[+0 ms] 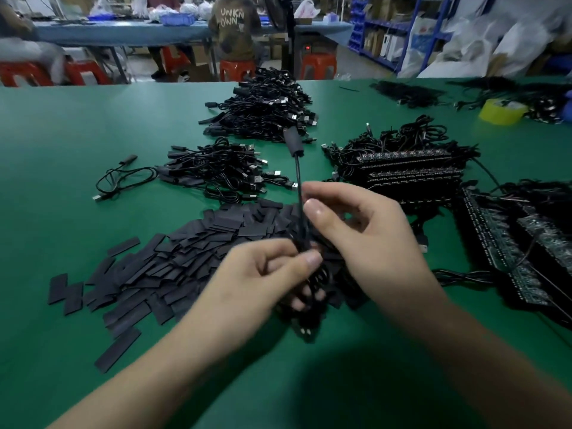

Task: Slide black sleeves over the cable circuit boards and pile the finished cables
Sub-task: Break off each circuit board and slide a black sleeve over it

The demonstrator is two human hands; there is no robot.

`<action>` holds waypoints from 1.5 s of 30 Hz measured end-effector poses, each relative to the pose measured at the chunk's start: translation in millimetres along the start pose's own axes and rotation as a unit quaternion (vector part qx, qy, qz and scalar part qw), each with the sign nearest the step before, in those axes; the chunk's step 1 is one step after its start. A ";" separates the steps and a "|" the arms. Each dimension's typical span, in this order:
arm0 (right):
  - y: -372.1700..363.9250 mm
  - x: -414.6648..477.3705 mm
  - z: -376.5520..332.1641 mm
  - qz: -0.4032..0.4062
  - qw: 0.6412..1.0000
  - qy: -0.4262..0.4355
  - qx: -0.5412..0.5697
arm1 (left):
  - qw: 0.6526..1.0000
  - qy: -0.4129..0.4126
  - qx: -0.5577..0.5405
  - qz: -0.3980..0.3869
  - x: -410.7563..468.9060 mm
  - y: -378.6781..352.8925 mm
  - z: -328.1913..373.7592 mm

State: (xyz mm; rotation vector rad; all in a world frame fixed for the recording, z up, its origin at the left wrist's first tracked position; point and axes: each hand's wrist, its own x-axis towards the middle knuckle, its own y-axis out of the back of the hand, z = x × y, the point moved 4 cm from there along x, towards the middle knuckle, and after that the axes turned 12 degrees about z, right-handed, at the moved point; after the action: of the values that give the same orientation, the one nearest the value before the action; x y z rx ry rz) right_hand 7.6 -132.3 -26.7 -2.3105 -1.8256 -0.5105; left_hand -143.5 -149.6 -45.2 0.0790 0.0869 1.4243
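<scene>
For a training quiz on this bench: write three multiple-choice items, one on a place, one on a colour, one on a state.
1. The flat sleeves lie: A) on the table beside the left hand; B) in a bin; C) on a stool.
2. The tape roll is: A) red; B) yellow; C) white.
3. The raised cable is: A) lying loose; B) gripped by one hand; C) gripped by both hands.
Key: A, the pile spreads by that hand; B, its rim is yellow; C, the right hand pinches it too.
</scene>
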 end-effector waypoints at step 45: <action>61.0 69.6 54.2 0.056 0.807 0.075 -0.583 | 0.803 -0.362 0.473 -0.006 215.9 -115.1 59.0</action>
State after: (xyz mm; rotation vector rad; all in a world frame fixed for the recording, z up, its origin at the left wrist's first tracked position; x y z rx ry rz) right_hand 89.5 -66.1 -46.9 -2.7877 -1.3906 -2.2103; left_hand 7.1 47.3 -1.7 1.4391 0.1571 1.1282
